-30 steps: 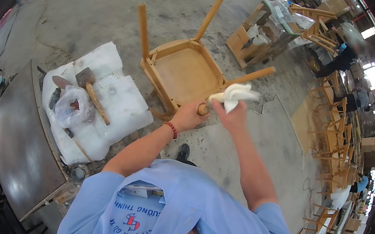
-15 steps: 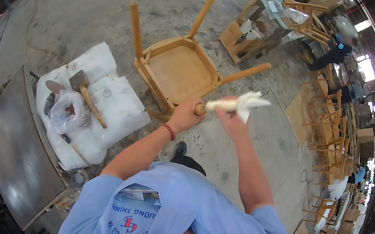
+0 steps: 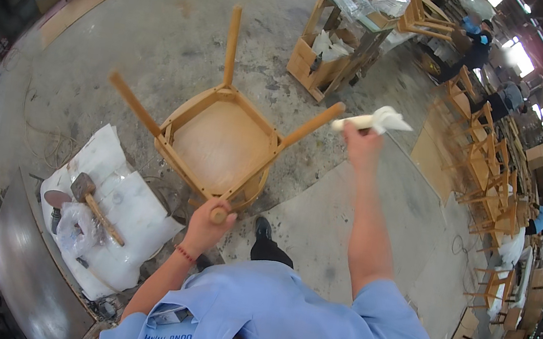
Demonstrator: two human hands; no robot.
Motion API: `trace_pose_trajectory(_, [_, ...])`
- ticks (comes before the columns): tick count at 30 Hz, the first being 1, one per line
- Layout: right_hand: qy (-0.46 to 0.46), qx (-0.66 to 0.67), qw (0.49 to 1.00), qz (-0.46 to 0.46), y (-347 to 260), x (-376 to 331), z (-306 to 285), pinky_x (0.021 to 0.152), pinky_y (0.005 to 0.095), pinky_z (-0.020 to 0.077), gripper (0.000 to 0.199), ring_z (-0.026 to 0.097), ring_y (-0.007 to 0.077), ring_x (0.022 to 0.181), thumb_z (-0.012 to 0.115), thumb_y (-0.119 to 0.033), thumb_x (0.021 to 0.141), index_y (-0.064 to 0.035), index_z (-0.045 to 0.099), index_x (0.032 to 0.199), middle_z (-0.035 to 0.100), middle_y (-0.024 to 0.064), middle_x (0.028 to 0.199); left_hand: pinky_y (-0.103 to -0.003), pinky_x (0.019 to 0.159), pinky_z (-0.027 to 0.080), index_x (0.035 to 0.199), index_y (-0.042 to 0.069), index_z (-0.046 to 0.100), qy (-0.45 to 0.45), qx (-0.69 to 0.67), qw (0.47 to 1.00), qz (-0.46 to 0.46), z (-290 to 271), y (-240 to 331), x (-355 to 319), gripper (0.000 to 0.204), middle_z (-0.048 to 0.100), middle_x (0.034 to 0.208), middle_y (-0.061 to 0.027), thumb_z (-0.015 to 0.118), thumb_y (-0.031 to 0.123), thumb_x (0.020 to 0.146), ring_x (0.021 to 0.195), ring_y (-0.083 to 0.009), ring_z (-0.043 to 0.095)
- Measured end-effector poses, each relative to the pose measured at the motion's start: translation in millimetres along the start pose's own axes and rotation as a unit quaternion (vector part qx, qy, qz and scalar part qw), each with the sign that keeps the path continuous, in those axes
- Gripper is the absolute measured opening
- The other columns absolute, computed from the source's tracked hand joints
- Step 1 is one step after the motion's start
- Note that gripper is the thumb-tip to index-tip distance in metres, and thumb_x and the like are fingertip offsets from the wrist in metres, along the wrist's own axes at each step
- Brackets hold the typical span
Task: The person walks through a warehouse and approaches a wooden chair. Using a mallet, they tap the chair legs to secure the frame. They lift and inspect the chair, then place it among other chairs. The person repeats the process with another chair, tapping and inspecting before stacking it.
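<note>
A wooden chair (image 3: 223, 145) stands upside down before me, its legs pointing up. My left hand (image 3: 209, 224) is closed round the near leg, whose round end (image 3: 218, 215) shows between thumb and fingers. My right hand (image 3: 362, 144) grips a white tube-like roll (image 3: 360, 121) with a loose, flared end; whether it is cloth or foam I cannot tell. The roll is close to the tip of the right chair leg (image 3: 314, 125); whether they touch is unclear.
At the left, white padding (image 3: 137, 210) carries a mallet (image 3: 97, 207) and a clear plastic bag (image 3: 76, 229). A wooden workbench (image 3: 346, 34) stands beyond the chair. Several chairs (image 3: 488, 158) line the right side, with a person (image 3: 467, 53) working at the far right.
My right hand has carried the white roll away from the near leg, to the far right. My left hand has come nearer, still on that leg. The chair appears turned and shifted left.
</note>
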State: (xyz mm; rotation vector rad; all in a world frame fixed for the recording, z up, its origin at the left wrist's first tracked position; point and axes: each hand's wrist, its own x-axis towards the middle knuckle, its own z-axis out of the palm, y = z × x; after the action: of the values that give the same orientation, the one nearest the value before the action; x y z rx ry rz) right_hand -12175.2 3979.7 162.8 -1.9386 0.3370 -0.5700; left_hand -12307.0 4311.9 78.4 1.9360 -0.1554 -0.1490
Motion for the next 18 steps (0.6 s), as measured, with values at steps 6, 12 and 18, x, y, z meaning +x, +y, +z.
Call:
trace_pose_trajectory(6, [-0.074,-0.088,0.991,-0.066,39,101,9,0.068,0.0375,0.0508,0.038,0.067,0.0286,0.074,0.069,-0.029,0.078,0.0042,0.064,0.095,0.069,0.0147,0.081,-0.031,0.082,0.047,0.086,0.005,0.056,0.056,-0.038,0.998,-0.007,9,-10,-6,0.017,0.061,0.087,-0.0065,0.068,0.002,0.075,0.085,-0.0195,0.059])
trace_pose_trajectory(12, [-0.135,-0.085,0.986,-0.041,44,135,0,0.07,0.0413,0.051,0.039,0.067,0.0331,0.078,0.068,-0.03,0.077,0.0038,0.063,0.096,0.067,0.019,0.082,-0.035,0.092,0.044,0.081,0.005,0.052,0.094,-0.086,0.991,-0.028,17,-7,-10,0.016,0.058,0.086,-0.0048,0.063,-0.003,0.073,0.093,-0.0185,0.056])
trace_pose_trajectory(18, [-0.09,0.008,0.995,-0.046,64,116,-8,0.065,0.0364,0.0504,0.033,0.066,0.0255,0.071,0.07,-0.026,0.078,0.0045,0.064,0.086,0.067,0.0144,0.076,-0.033,0.089,0.044,0.083,0.004,0.052,0.082,-0.087,0.993,-0.022,21,-8,-8,0.018,0.058,0.088,-0.0062,0.064,-0.002,0.072,0.094,-0.0205,0.057])
